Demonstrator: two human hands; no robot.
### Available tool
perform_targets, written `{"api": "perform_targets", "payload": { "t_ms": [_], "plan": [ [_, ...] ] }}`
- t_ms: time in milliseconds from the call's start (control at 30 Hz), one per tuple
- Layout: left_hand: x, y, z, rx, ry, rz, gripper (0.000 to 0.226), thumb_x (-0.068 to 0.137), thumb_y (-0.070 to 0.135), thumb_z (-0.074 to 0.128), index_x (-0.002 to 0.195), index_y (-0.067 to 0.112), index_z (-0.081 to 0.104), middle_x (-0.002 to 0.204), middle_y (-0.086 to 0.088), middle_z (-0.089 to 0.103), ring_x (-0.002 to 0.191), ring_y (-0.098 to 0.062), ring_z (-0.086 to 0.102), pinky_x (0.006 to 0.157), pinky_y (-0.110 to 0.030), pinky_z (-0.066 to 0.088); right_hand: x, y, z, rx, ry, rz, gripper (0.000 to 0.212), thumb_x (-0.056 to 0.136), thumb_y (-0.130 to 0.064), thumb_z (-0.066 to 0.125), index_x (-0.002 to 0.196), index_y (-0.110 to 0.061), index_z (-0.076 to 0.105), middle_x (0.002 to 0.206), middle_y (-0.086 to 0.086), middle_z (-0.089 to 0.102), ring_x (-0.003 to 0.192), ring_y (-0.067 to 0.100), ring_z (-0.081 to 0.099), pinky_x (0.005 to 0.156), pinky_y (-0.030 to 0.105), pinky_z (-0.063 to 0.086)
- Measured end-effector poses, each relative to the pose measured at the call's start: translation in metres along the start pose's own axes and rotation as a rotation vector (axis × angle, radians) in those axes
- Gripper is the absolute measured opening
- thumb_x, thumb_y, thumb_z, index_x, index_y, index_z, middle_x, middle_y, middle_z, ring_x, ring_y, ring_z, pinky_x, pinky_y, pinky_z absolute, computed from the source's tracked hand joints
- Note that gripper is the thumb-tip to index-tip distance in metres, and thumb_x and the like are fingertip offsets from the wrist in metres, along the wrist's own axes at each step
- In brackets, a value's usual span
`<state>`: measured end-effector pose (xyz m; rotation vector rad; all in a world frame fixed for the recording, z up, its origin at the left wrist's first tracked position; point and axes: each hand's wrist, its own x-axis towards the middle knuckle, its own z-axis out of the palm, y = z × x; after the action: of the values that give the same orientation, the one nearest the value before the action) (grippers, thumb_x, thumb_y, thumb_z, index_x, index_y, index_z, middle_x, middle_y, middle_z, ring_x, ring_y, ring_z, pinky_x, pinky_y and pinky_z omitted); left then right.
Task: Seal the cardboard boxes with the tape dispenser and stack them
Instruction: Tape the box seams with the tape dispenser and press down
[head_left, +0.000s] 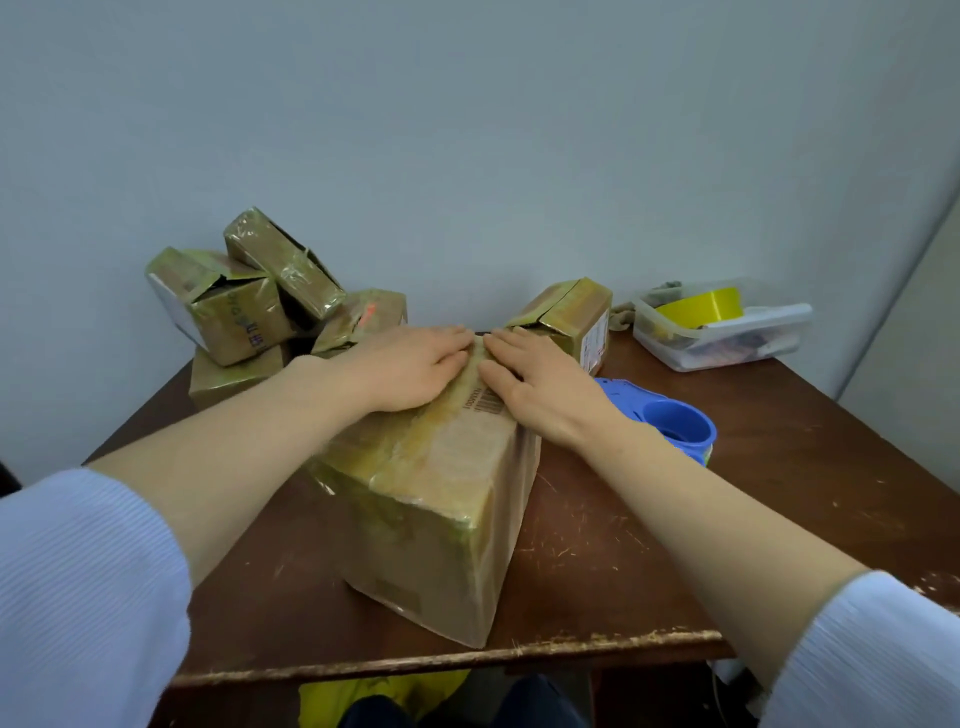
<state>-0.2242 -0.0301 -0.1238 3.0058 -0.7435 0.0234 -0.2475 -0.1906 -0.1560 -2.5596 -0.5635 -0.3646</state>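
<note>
A large cardboard box (441, 509) stands in the middle of the brown table, its top covered in yellowish tape. My left hand (410, 366) lies flat on the left top flap, fingers straight. My right hand (530, 382) presses flat on the right top flap beside it, and the fingertips of both meet at the far end of the seam. A blue tape dispenser (670, 418) rests on the table just right of my right wrist. A smaller taped box (571, 317) with a split top stands behind the big box.
Several small taped boxes (244, 306) are heaped at the back left corner. A clear plastic tub (727, 338) holding a yellow tape roll (701, 306) sits at the back right. The table's chipped front edge (447, 660) runs below the box. A grey wall stands close behind.
</note>
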Motion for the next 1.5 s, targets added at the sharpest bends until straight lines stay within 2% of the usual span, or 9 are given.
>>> {"api": "perform_targets", "payload": {
  "t_ms": [200,333,533,633,767,967,1033,1200,1500],
  "plan": [
    [0.000,-0.007,0.003,0.067,-0.061,-0.049,0.063,0.099,0.051,0.017,0.153,0.018,0.010,0.160,0.003,0.008,0.146,-0.014,0.010,0.116,-0.030,0.000,-0.008,0.007,-0.001,-0.083,0.022,0.112,0.048,0.102,-0.034,0.034,0.144,-0.013,0.037,0.155,0.002,0.028,0.143,0.013,0.019,0.105,0.017,0.010],
    [-0.005,-0.018,0.012,-0.226,-0.059,-0.356,0.094,0.083,0.077,0.028,0.153,0.017,0.009,0.160,-0.004,0.010,0.142,-0.024,0.025,0.111,-0.034,0.023,-0.007,0.006,0.003,0.030,0.021,0.382,0.054,0.098,-0.045,0.037,0.126,0.001,0.043,0.129,0.017,0.047,0.121,0.031,0.044,0.082,0.032,0.032],
    [-0.004,-0.006,0.007,-0.189,0.306,-0.340,0.057,0.094,0.056,0.040,0.127,0.011,0.051,0.137,-0.012,0.049,0.129,-0.032,0.041,0.086,-0.035,0.038,-0.001,0.008,0.004,0.469,0.126,0.537,0.037,0.091,-0.036,0.055,0.096,0.000,0.062,0.098,0.009,0.067,0.089,0.024,0.062,0.078,0.036,0.051],
    [0.000,-0.011,0.004,-0.099,0.347,-0.355,0.048,0.094,0.048,0.048,0.101,0.003,0.062,0.109,-0.013,0.060,0.104,-0.030,0.055,0.069,-0.034,0.038,0.006,0.007,0.005,0.658,0.203,0.582,0.022,0.088,-0.024,0.060,0.075,-0.008,0.053,0.078,0.010,0.055,0.072,0.020,0.052,0.066,0.030,0.042],
    [0.007,-0.020,0.010,-0.214,0.239,-0.334,0.046,0.098,0.041,0.044,0.085,0.001,0.065,0.120,-0.021,0.061,0.142,-0.024,0.025,0.099,-0.036,0.033,0.015,0.005,0.008,0.604,0.223,0.575,0.033,0.091,-0.032,0.059,0.069,-0.010,0.048,0.074,0.013,0.052,0.070,0.023,0.050,0.064,0.037,0.044],
    [0.016,-0.023,0.005,-0.266,0.146,-0.377,0.044,0.097,0.043,0.046,0.072,0.008,0.054,0.100,-0.013,0.064,0.140,-0.025,0.029,0.097,-0.035,0.032,0.018,0.012,0.007,0.726,0.201,0.672,0.020,0.085,-0.024,0.062,0.081,-0.004,0.063,0.097,0.018,0.070,0.079,0.024,0.062,0.070,0.033,0.049],
    [0.020,-0.020,0.001,-0.258,0.126,-0.386,0.042,0.096,0.044,0.047,0.079,0.007,0.056,0.098,-0.011,0.059,0.128,-0.029,0.042,0.097,-0.035,0.032,0.019,0.014,0.006,0.755,0.183,0.712,0.015,0.085,-0.022,0.060,0.078,-0.009,0.061,0.101,0.017,0.070,0.086,0.026,0.065,0.070,0.031,0.048],
    [0.013,-0.033,0.011,-0.767,0.007,-0.439,0.064,0.087,0.050,0.058,0.136,0.011,0.048,0.158,0.000,0.015,0.133,-0.017,0.034,0.106,-0.036,0.037,0.023,0.010,-0.002,0.839,0.081,0.812,0.019,0.083,-0.018,0.059,0.099,-0.007,0.059,0.110,0.018,0.066,0.101,0.032,0.064,0.084,0.039,0.051],
    [-0.015,-0.036,-0.032,-0.918,0.415,-0.271,0.045,0.076,0.034,0.077,0.117,0.020,0.063,0.118,0.006,0.062,0.111,-0.013,0.056,0.093,-0.032,0.047,0.031,-0.021,-0.044,0.687,0.338,0.395,0.033,0.071,-0.021,0.058,0.101,-0.008,0.062,0.108,0.016,0.063,0.096,0.029,0.063,0.086,0.050,0.053]
  ]
}}
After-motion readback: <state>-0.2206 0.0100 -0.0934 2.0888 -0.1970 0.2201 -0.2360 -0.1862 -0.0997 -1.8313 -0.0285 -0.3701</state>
